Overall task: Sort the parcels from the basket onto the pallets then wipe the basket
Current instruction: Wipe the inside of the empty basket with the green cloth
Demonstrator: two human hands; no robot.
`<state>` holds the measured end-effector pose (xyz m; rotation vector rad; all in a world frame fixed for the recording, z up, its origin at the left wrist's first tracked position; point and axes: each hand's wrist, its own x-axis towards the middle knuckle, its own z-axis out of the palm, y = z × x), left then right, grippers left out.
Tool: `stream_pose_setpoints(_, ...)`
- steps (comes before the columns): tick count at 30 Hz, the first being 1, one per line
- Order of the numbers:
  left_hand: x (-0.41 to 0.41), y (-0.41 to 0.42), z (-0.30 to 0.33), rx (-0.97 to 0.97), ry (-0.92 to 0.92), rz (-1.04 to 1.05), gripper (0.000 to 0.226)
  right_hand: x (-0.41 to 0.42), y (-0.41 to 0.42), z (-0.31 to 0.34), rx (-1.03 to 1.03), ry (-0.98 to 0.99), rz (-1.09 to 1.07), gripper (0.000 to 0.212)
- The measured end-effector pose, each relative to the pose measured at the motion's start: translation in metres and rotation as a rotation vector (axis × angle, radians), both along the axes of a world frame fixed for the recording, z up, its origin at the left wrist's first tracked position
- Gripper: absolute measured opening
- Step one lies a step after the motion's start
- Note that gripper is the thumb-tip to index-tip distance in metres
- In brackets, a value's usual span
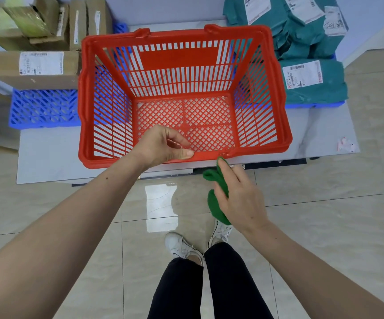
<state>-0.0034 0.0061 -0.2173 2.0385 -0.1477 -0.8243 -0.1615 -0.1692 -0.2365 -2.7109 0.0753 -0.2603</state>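
The red basket (pixel 184 93) stands emptied on the table (pixel 48 155), its long axis left to right; the left hand (pixel 163 148) pinches its near rim, while the right hand (pixel 239 199), gripping the green cloth (pixel 214 178), seems just short of it.

Parcel sorting room: labelled cartons (pixel 36 67), mailer bags (pixel 313 81), blue pallets (pixel 43 109).
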Motion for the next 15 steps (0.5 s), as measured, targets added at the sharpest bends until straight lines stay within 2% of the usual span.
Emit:
stream_pose_setpoints(9,0.001,0.001,0.0,0.006,0.003,-0.011,0.04,0.001,-0.015,-0.005,-0.047,-0.031,0.048,0.045)
stream_pose_setpoints(15,0.001,0.0,0.001,0.002,0.017,-0.006,0.033,0.009,-0.013,-0.003,-0.099,-0.076,0.062,0.041)
